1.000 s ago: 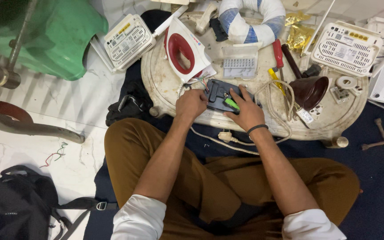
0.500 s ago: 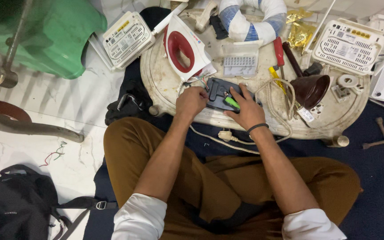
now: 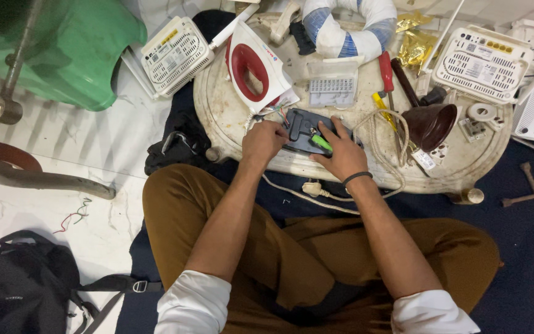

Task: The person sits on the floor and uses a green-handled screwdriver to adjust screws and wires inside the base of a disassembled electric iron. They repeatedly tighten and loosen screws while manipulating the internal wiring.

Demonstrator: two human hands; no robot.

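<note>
I sit cross-legged at a low white oval table (image 3: 465,170). A dark grey iron base plate (image 3: 303,127) lies near its front edge. My left hand (image 3: 262,141) grips the plate's left end, next to loose coloured wires. My right hand (image 3: 340,154) holds a green-handled screwdriver (image 3: 321,143) with its tip on the plate. A red and white iron body (image 3: 253,65) lies tilted just beyond the plate. A white power cord (image 3: 378,133) loops to the right of my right hand.
On the table are a clear parts box (image 3: 332,88), red and yellow screwdrivers (image 3: 386,73), a brown funnel-shaped part (image 3: 431,124) and a white router (image 3: 480,62). Another white router (image 3: 176,55) and a green stool (image 3: 63,49) stand at left. A black backpack (image 3: 23,287) lies on the floor.
Both hands stay on the dark plate; the view has shifted slightly. No clear movement of the tool.
</note>
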